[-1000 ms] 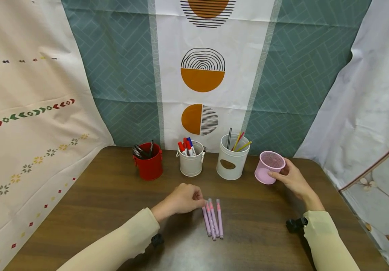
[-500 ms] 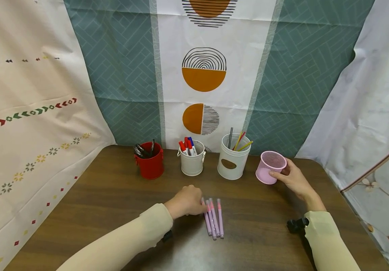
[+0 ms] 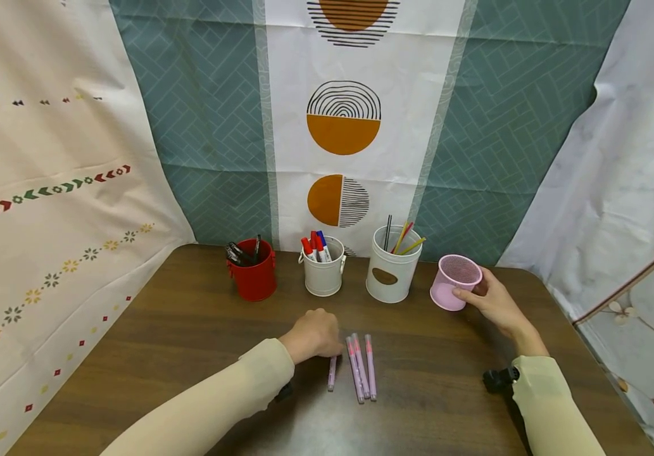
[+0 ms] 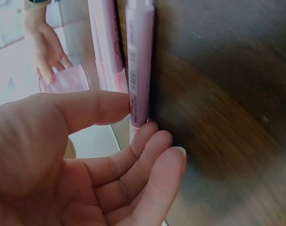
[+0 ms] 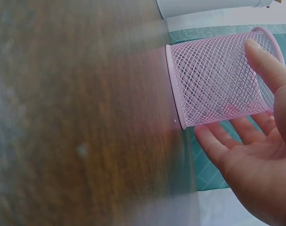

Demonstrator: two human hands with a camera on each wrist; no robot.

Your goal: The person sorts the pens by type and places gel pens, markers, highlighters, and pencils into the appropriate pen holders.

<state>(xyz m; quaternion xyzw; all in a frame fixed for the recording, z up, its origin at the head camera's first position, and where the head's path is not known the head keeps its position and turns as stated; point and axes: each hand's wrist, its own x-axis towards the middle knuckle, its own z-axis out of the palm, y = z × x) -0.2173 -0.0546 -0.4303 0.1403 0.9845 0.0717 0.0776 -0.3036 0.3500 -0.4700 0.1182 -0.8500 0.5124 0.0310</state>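
My left hand [image 3: 314, 334] pinches a slim lilac pen [image 3: 332, 373] near its upper end, just left of the other pens. In the left wrist view, the thumb and fingertips meet around this pen [image 4: 140, 66]. Three similar lilac pens [image 3: 371, 373] with pink bands lie close together on the table, to the right of that hand. At the table's right side, my right hand [image 3: 497, 304] holds a pink mesh pen cup [image 3: 446, 288], which stands upright. The right wrist view shows the thumb on one side of the cup [image 5: 213, 80] and the fingers on the opposite side.
Along the back of the wooden table [image 3: 201, 354] stand a red bucket [image 3: 255, 283] of black pens, a small white bucket [image 3: 322, 278] of red and blue markers, and a taller white holder [image 3: 386, 288] with pencils. A patterned cloth [image 3: 218, 158] hangs behind them.
The leftmost lilac pen has come away from the other three and shifted left in my left hand, which first reached slightly right to it. My right hand and the pink cup stay put.
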